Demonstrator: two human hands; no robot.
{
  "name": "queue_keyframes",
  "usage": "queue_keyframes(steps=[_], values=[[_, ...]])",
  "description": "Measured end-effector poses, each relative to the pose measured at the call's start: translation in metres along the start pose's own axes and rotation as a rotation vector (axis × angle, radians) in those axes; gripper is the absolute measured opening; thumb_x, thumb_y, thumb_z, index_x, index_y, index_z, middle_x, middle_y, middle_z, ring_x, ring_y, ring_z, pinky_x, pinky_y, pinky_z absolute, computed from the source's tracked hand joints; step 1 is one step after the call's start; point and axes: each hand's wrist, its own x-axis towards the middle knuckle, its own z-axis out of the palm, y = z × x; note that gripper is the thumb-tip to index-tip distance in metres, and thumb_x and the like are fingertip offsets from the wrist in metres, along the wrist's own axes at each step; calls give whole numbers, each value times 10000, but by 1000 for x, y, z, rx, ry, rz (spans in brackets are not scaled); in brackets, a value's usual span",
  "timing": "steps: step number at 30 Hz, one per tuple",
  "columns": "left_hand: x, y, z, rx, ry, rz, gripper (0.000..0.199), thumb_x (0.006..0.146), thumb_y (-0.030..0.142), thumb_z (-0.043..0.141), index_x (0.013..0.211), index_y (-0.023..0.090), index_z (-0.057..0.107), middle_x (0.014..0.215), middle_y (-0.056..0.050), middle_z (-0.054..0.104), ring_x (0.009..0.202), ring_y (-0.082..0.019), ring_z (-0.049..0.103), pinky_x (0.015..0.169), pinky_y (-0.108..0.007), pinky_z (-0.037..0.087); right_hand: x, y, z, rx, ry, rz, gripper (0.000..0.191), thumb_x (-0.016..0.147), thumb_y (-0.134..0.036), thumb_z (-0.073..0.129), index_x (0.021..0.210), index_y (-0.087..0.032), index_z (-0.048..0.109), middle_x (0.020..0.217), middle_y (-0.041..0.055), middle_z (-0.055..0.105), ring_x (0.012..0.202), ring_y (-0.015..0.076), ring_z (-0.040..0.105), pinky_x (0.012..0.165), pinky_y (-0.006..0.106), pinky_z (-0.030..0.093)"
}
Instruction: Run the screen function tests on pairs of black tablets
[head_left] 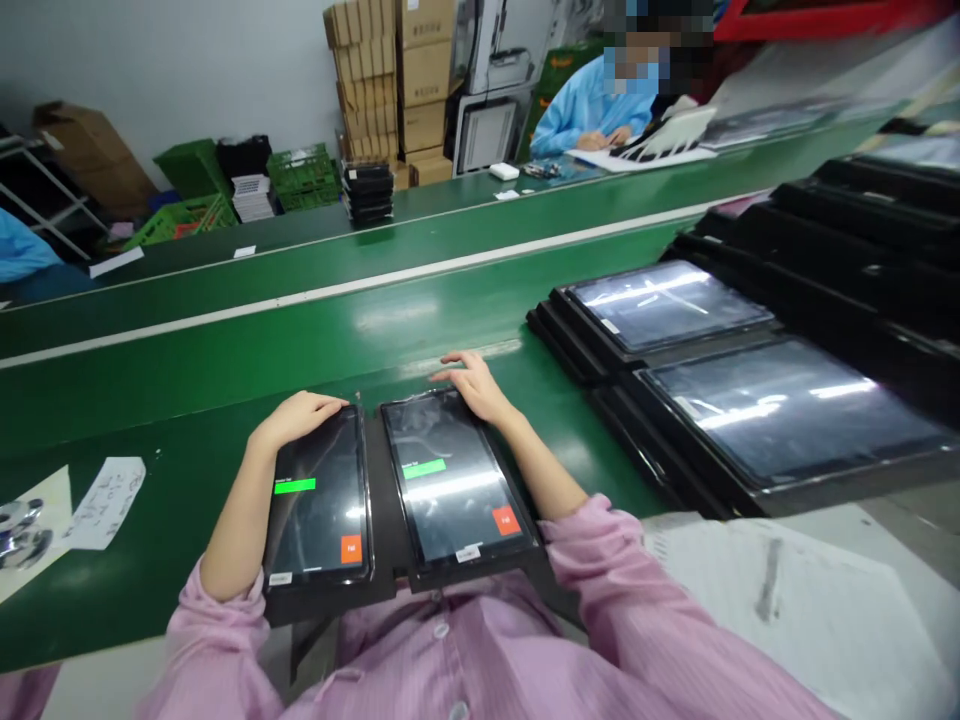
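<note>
Two tablets lie side by side in a black tray (385,500) at the green bench's near edge. My left hand (298,417) rests over the upper left corner of the left tablet (319,515), its fingers stretched out along the top edge. Over the top right corner of the right tablet (450,500) is my right hand (474,385), fingers apart and reaching past the far edge. Each lit screen shows a green bar and an orange-red square marked "Fail". Neither hand is wrapped round anything.
Stacked black trays with tablets (795,410) stand on the right. A handwritten paper (105,502) and metal round parts (26,530) lie at the left. Across the bench a person in blue (574,105) sits near a black stack (368,195).
</note>
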Motion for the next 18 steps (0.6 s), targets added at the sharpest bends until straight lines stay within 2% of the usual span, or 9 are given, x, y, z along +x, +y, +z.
queue_keyframes(steps=[4, 7, 8, 10, 11, 13, 15, 16, 18], values=[[5, 2, 7, 59, 101, -21, 366, 953, 497, 473, 958, 311, 788, 1107, -14, 771, 1054, -294, 704, 1229, -565, 130, -14, 2, -4, -143, -42, -91, 481, 1048, -368, 338, 1012, -279, 810, 1245, 112, 570, 1174, 323, 452, 1036, 555, 346], [5, 2, 6, 18, 58, -50, 266, 873, 466, 620, 1014, 296, 768, 1101, -37, 772, 1051, -309, 700, 1203, -649, -14, -16, -2, -13, -232, -65, -138, 408, 1002, -322, 428, 920, -280, 826, 1291, 117, 568, 1184, 361, 430, 999, 597, 350], [3, 1, 4, -4, 21, -52, 313, 823, 473, 683, 1076, 300, 750, 1133, -47, 763, 1083, -324, 689, 1189, -672, -40, -16, -3, -15, -229, -87, -177, 393, 988, -311, 450, 883, -282, 827, 1295, 110, 575, 1187, 367, 431, 993, 600, 353], [1, 1, 2, -37, -42, -48, 496, 731, 500, 776, 1183, 309, 702, 1197, -64, 740, 1141, -354, 663, 1163, -707, -72, -15, -6, -17, -166, -147, -264, 394, 976, -293, 469, 797, -282, 820, 1277, 90, 598, 1173, 353, 460, 985, 579, 377], [0, 2, 2, -48, -52, -50, 522, 726, 524, 777, 1194, 309, 692, 1202, -67, 737, 1145, -361, 660, 1157, -716, -72, -14, -7, -18, -126, -164, -294, 405, 979, -288, 465, 777, -282, 816, 1261, 83, 608, 1156, 339, 480, 978, 563, 395], [0, 3, 3, -47, -18, -68, 396, 831, 583, 653, 1086, 287, 721, 1096, -61, 768, 1062, -345, 696, 1171, -706, -30, -14, -9, -17, -71, -143, -287, 419, 995, -283, 434, 839, -283, 823, 1246, 88, 610, 1119, 313, 512, 963, 534, 430], [1, 4, 6, -35, 54, -84, 395, 927, 587, 499, 921, 264, 726, 954, -53, 783, 940, -316, 724, 1192, -675, 27, -14, -8, -16, -86, -77, -215, 416, 1005, -292, 408, 972, -275, 822, 1241, 114, 600, 1104, 312, 517, 962, 539, 444], [2, 4, 8, -32, 85, -84, 404, 937, 580, 479, 871, 258, 713, 920, -52, 783, 912, -310, 725, 1196, -667, 37, -13, -8, -15, -105, -60, -182, 414, 1004, -299, 405, 1003, -268, 819, 1230, 127, 600, 1098, 319, 517, 961, 550, 446], [3, 3, 10, -43, 100, -62, 340, 891, 571, 571, 882, 256, 697, 969, -55, 784, 956, -320, 719, 1190, -680, 11, -14, -8, -15, -114, -86, -161, 407, 993, -310, 421, 974, -256, 824, 1219, 137, 607, 1096, 329, 520, 961, 564, 447]])
